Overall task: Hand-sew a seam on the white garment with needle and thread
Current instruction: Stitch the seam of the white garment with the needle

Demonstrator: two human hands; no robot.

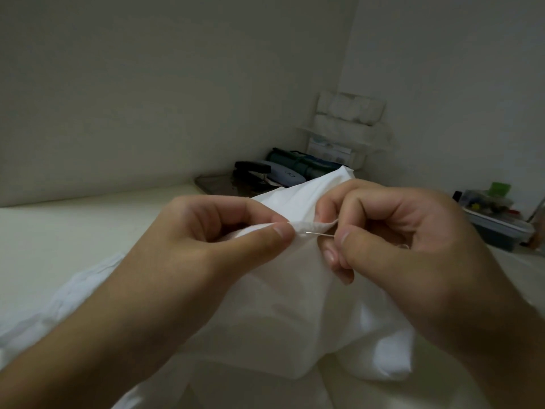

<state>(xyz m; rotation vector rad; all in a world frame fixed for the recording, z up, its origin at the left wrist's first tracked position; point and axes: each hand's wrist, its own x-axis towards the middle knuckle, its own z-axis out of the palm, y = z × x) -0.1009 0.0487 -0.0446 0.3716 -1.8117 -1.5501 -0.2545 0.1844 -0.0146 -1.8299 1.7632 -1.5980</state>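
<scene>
White garment [295,305] bunches up, hiding part of the stapler [253,170] behind, left hand [212,231] pinching its fold, right hand [392,231] pinching the needle [320,234].

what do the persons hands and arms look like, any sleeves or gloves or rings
Both the left hand and the right hand are bare: no gloves, rings or watch visible. Both forearms are uncovered to the frame edge, with no sleeves showing. Fingernails on the fingers are short and unpainted.

White garment [283,314], silver needle [320,234], black stapler [252,170].
</scene>
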